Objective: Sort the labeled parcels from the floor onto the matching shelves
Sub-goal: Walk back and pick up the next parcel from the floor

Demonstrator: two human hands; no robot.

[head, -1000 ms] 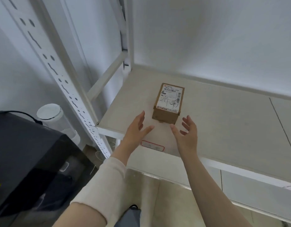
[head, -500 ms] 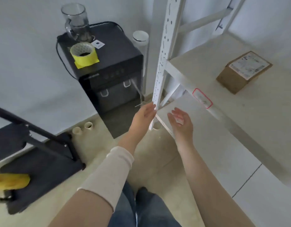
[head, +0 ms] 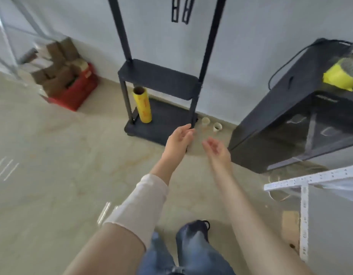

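Several brown cardboard parcels (head: 54,70) are piled in and above a red crate (head: 78,96) on the floor at the far left, by the wall. My left hand (head: 178,138) and my right hand (head: 217,150) are both held out in front of me over the floor, fingers apart, holding nothing. They are far from the parcels. The corner of the white shelf rack (head: 304,183) shows at the right edge. The parcel set on the shelf is out of view.
A black step stand (head: 161,80) stands against the wall ahead, with a yellow film roll (head: 142,105) on its base. Two small cardboard tubes (head: 211,125) sit beside it. A black cabinet (head: 290,120) with yellow tape (head: 341,76) on top is at the right.
My view has swung left, away from the shelf and its parcel, toward the floor and the crate. Both hands have come off the shelf and stay empty.
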